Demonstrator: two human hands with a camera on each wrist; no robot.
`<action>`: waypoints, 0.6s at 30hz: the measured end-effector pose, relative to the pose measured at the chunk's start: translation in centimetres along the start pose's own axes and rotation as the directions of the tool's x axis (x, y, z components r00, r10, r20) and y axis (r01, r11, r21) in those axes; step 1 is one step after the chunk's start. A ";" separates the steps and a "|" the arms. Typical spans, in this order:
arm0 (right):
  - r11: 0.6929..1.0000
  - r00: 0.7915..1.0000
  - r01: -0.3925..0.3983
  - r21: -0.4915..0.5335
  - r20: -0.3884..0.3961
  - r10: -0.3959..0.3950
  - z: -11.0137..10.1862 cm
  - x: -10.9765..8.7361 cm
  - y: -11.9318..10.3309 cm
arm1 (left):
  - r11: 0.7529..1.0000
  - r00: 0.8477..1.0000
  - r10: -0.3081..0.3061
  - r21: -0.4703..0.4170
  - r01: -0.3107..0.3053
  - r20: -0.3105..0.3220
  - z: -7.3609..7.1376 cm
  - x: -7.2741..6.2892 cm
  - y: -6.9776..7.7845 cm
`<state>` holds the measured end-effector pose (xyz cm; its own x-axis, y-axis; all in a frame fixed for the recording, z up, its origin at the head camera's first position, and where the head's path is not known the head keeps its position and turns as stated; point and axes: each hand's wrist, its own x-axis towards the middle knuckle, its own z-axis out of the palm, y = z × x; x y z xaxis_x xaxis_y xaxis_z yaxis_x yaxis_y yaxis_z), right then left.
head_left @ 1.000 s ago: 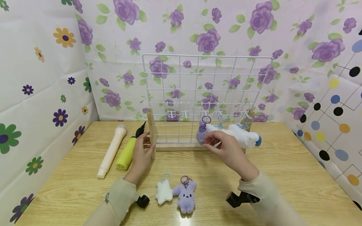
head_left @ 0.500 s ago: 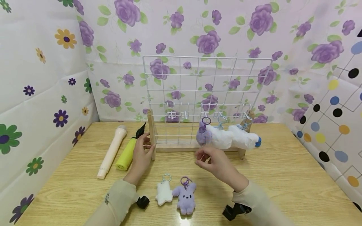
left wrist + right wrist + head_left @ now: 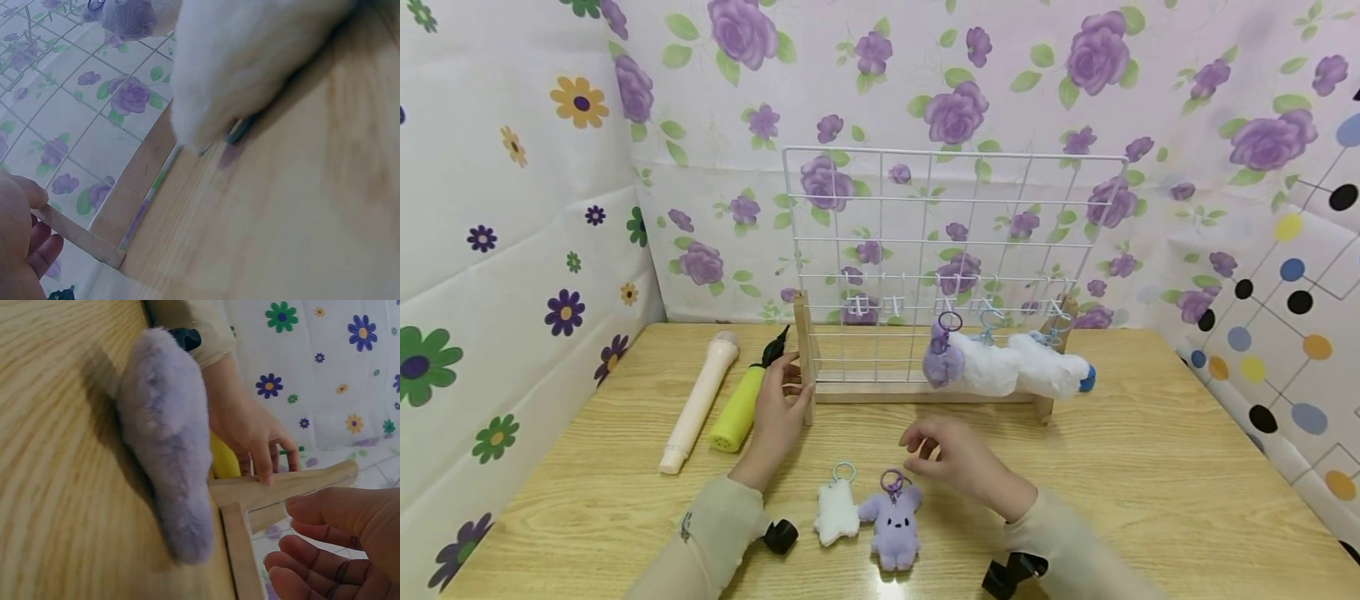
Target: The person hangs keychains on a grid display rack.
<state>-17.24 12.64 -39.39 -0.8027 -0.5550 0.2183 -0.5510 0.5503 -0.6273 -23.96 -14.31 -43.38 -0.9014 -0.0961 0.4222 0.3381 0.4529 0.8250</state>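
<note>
My left hand point(image 3: 778, 410) grips the left wooden post point(image 3: 804, 350) of a white wire grid rack point(image 3: 957, 153), thumb in front and fingers behind. My right hand point(image 3: 958, 462) is over the table just in front of the rack, fingers loosely bent and nothing in them. Close to its fingertips is the purple ring of a lilac plush bunny keychain point(image 3: 895, 533), lying face up. Beside it lies a white plush keychain point(image 3: 837, 512) with a pale blue ring. From the rack's hooks hang a lilac plush keychain point(image 3: 943, 367) and white plush keychains point(image 3: 1045, 367), packed close at the right.
Left of the rack lie a lime-green hand pump point(image 3: 737, 412) with a black nozzle and a cream tube-shaped thing point(image 3: 700, 404). Two white hooks point(image 3: 857, 305) on the grid's left side bear nothing. Flowered cloth hangs behind the wooden table point(image 3: 1120, 467).
My right hand has left the hanging lilac keychain and come down and toward me, near the lilac bunny on the table. The left hand stays on the post.
</note>
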 end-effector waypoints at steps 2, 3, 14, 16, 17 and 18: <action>1.000 1.000 -0.002 0.000 0.025 0.002 0.4 0.1 0.2 | 1.000 1.000 -0.003 -0.001 0.003 0.001 0.0 0.0 0.0; 1.000 0.999 -0.006 0.005 0.038 0.006 0.6 0.2 0.2 | 1.000 1.000 -0.003 0.000 0.003 0.000 0.0 0.0 0.0; 0.995 0.988 -0.085 -0.044 0.123 0.089 2.4 0.8 0.6 | 1.000 1.000 0.005 0.000 -0.005 -0.003 0.0 0.0 -0.1; 0.994 0.986 -0.095 -0.055 0.130 0.102 2.6 0.9 0.7 | 1.000 1.000 0.004 -0.001 -0.004 -0.001 0.0 0.0 -0.1; 0.993 0.986 -0.097 -0.063 0.133 0.105 2.7 0.9 0.7 | 1.000 1.000 0.005 0.000 -0.005 -0.001 0.0 0.0 -0.1; 0.993 0.985 -0.098 -0.070 0.135 0.107 2.8 0.9 0.7 | 1.000 1.000 0.005 -0.002 -0.005 -0.002 0.0 0.0 -0.1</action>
<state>-17.74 10.79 -41.75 -0.8188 -0.5721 0.0472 -0.4842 0.6441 -0.5922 -24.03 -14.39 -43.45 -0.8991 -0.0953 0.4272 0.3434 0.4516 0.8235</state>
